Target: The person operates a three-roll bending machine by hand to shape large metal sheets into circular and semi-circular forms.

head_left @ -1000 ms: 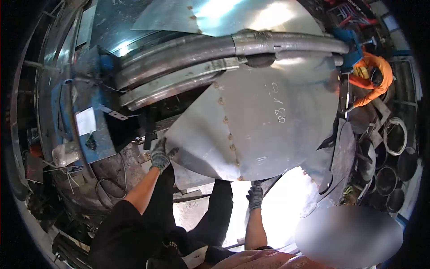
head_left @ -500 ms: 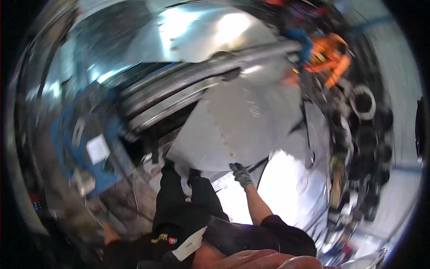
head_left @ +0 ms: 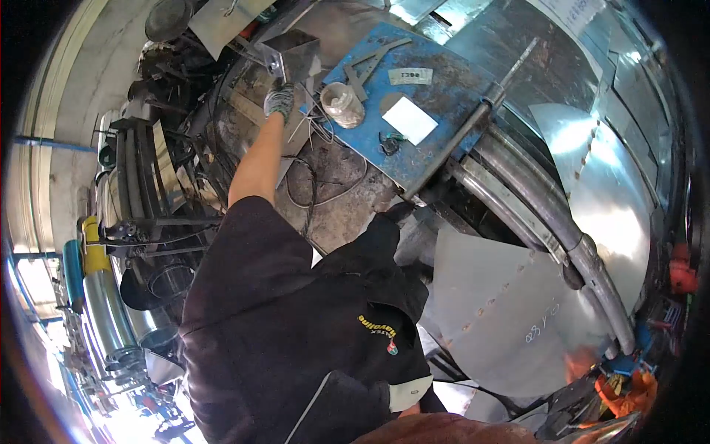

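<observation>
My left hand (head_left: 279, 101), in a grey work glove with dark fingertips, reaches out to the far left end of the work table. Its fingers are drawn together at the lower edge of an open sheet-metal box (head_left: 299, 53), beside a small shiny metal piece (head_left: 276, 68); I cannot tell what they grip. To the right of the hand, a clear jar (head_left: 342, 103) with pale contents stands on the blue tabletop (head_left: 436, 78). Thin wires (head_left: 319, 122) lie between hand and jar. My right hand is out of view.
On the blue top are a white paper pad (head_left: 410, 120), a metal angle tool (head_left: 362, 74), a numbered plate (head_left: 411, 76) and a small black item (head_left: 390, 143). Metal rollers (head_left: 529, 189) and a large marked metal sheet (head_left: 488, 303) lie right. Someone in orange (head_left: 627, 392) is at lower right.
The view has swung left toward the blue table. My right hand, earlier at the metal sheet's edge, has left the view. My left arm now stretches out to the metal box.
</observation>
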The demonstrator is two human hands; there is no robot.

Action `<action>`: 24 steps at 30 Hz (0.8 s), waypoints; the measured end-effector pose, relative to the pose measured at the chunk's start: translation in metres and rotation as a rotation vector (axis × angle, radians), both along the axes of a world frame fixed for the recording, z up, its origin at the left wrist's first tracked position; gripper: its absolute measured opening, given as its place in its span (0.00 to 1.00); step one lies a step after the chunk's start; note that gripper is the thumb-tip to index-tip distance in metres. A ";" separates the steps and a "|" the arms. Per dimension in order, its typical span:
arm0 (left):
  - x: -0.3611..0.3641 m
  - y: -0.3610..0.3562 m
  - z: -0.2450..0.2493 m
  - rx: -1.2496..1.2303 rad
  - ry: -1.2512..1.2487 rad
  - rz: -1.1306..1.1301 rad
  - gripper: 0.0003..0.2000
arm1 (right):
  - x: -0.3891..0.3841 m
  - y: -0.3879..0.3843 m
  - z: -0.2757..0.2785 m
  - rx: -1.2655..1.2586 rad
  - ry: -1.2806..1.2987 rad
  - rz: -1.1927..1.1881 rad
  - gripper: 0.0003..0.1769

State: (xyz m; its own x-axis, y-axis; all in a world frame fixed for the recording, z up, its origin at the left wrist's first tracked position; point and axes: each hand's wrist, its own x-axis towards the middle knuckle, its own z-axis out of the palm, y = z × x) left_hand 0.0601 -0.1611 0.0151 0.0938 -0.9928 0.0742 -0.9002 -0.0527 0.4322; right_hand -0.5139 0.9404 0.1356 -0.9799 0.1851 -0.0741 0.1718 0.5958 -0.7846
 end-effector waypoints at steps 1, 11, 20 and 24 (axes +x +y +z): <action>-0.017 0.018 0.022 0.060 -0.042 0.051 0.27 | 0.004 -0.013 0.009 -0.017 0.022 0.022 0.26; 0.066 -0.208 -0.082 0.131 0.677 -0.123 0.27 | 0.374 -0.174 -0.230 0.125 -0.572 0.349 0.26; 0.112 -0.236 -0.105 -0.195 -0.656 -0.206 0.20 | 0.547 -0.405 -0.221 -0.296 -1.204 -0.357 0.39; 0.145 -0.266 -0.102 -0.102 -0.224 -0.379 0.23 | 0.524 -0.437 -0.238 -0.376 -1.064 -0.290 0.39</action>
